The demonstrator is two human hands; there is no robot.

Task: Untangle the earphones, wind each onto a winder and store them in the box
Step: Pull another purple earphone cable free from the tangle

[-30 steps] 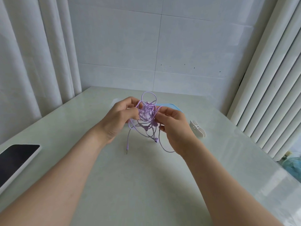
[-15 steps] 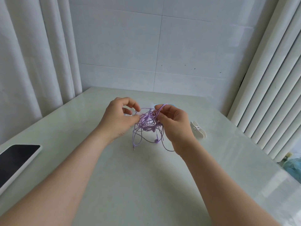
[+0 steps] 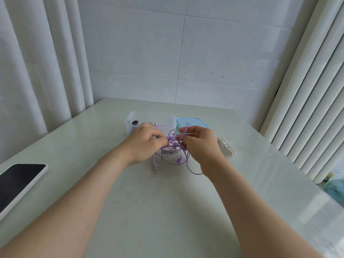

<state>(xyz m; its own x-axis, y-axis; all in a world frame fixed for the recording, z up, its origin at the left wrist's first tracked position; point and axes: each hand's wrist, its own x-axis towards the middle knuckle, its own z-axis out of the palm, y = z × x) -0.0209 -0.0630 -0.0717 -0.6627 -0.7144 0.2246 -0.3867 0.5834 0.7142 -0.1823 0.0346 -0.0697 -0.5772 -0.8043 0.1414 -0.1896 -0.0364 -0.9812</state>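
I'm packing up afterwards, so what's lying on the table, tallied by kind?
Tangle of purple earphone cables: 1
Clear plastic box: 1
Light blue square lid: 1
White plastic winder: 1
Black-screened phone in white case: 1
Total: 5

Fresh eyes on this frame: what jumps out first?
The purple earphone tangle, pinched at centre between the left hand and right hand. Behind them sit a clear box and a blue lid. A white winder lies just right of the right hand, and a dark-screened phone lies at far left.
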